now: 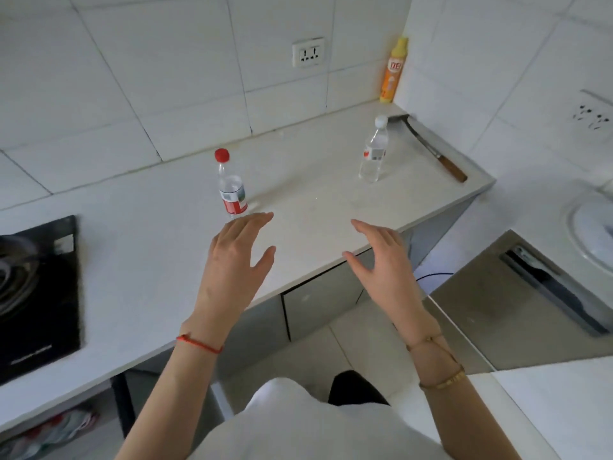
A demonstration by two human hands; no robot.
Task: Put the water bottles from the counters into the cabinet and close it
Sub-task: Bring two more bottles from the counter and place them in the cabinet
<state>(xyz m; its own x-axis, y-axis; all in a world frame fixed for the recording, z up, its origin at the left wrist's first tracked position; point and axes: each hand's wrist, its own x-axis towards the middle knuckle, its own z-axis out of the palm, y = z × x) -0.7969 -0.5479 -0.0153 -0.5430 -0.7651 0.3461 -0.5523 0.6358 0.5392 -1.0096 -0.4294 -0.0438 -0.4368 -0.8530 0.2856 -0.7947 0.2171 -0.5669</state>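
Two water bottles stand upright on the white counter (159, 234). The red-capped bottle (230, 185) with a red label is just beyond the fingertips of my left hand (237, 260). The white-capped clear bottle (373, 152) stands farther back to the right. My right hand (381, 260) hovers over the counter's front edge, well short of that bottle. Both hands are open with fingers spread and hold nothing. Grey cabinet doors (318, 307) under the counter look shut.
A black gas hob (36, 293) sits at the left. A yellow-orange bottle (393, 71) stands in the back corner and a knife (438, 154) lies along the right wall. A steel door panel (517, 313) and a white appliance (590, 234) are on the right.
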